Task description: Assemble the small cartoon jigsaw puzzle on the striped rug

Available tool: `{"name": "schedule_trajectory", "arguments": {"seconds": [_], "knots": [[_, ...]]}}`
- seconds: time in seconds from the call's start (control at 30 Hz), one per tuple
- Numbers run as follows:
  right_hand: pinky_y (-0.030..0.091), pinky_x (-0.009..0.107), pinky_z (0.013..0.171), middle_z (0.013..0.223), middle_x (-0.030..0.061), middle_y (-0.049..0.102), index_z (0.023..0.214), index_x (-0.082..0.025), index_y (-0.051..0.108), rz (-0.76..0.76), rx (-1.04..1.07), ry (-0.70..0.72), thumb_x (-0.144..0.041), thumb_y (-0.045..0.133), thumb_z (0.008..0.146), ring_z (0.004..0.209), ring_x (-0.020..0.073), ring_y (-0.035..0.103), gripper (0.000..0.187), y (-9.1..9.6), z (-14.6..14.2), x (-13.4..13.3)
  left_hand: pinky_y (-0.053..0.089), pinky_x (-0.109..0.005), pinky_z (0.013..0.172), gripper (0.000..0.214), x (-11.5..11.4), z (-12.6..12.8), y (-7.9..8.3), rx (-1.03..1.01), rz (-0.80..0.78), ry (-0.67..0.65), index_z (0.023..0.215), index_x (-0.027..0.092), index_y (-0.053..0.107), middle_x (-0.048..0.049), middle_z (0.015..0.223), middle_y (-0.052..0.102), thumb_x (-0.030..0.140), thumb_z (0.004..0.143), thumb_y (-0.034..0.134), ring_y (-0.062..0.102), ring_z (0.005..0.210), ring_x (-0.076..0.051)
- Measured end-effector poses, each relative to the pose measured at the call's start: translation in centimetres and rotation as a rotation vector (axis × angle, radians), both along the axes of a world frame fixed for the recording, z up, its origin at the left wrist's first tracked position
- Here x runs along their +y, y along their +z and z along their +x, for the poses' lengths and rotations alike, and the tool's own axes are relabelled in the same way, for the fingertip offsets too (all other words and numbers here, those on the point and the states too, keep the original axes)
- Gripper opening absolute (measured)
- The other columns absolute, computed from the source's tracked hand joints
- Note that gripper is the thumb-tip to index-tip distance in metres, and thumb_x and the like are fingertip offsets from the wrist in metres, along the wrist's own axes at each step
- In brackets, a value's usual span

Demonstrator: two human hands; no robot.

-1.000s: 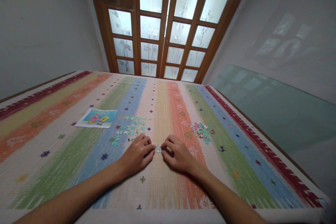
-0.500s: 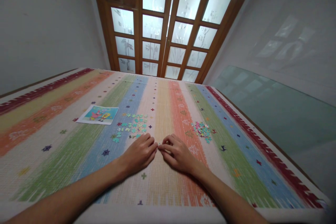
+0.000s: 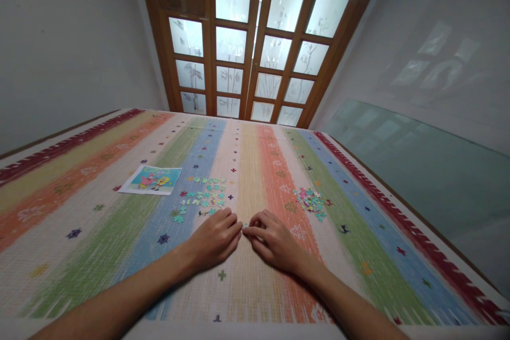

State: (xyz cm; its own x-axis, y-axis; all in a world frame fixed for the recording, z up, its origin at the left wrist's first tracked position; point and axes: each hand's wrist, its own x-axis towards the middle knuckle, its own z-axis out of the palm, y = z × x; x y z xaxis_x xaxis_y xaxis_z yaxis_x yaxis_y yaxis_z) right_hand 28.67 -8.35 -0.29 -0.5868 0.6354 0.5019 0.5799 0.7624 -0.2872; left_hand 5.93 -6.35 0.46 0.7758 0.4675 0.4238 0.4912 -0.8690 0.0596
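Note:
My left hand (image 3: 217, 235) is closed, its thumb and fingertips pressed together over the cream stripe of the cloth. Facing it, my right hand (image 3: 271, 238) pinches with thumb and forefinger. Between the two sets of fingertips shows a tiny pale jigsaw piece (image 3: 245, 226), mostly covered by the fingers; both hands seem to grip it. Beyond my left hand lie several loosely spaced teal and yellowish jigsaw pieces (image 3: 204, 195), some in rows. To the right of my right hand sits a heap of jigsaw pieces (image 3: 309, 202) in teal, pink and white.
A printed cartoon picture (image 3: 153, 179) lies flat at the left, with a pink and a yellow figure. Everything rests on a striped, patterned cloth (image 3: 131, 271). Behind it stand wooden doors (image 3: 255, 64) with frosted panes, and a greenish glass panel (image 3: 414, 164) leans at the right wall.
The view has tilted slightly, so everything sits a little lower. The fingertips have parted a touch, and more of the small piece shows between them.

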Motion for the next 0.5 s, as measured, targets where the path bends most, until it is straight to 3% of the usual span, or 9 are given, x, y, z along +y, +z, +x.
{"name": "schedule_trajectory", "arguments": {"seconds": [0.13,0.33,0.5], "knots": [[0.05,0.035,0.075,0.092,0.0083,0.066,0.107,-0.02,0.074,0.002,0.025,0.003,-0.016,0.053,0.1,0.086,0.0214,0.058,0.022,0.0,-0.1,0.0,0.046,-0.04,0.081,0.021,1.2,-1.2,0.6,-0.084,-0.031,0.046,0.096,0.017,0.067,-0.0081,0.088,0.062,0.02,0.102,0.048,0.052,0.086,-0.025],[0.05,0.037,0.079,0.095,0.0102,0.068,0.111,-0.016,0.069,-0.009,0.039,0.0,-0.017,0.052,0.1,0.089,0.0231,0.059,0.02,0.1,-0.1,0.1,0.048,-0.045,0.089,0.02,4.4,-4.4,0.9,-0.183,0.017,0.316,0.095,0.016,0.073,-0.0099,0.092,0.062,0.023,0.096,0.054,0.054,0.09,-0.027],[0.048,0.038,0.081,0.096,0.0097,0.068,0.11,-0.017,0.067,-0.022,0.029,-0.036,-0.018,0.052,0.098,0.09,0.0235,0.058,0.019,0.1,0.1,0.2,0.047,-0.049,0.096,0.021,5.7,-5.9,0.3,-0.172,-0.037,0.367,0.089,0.017,0.074,-0.0085,0.088,0.062,0.027,0.094,0.057,0.055,0.093,-0.028]]}}
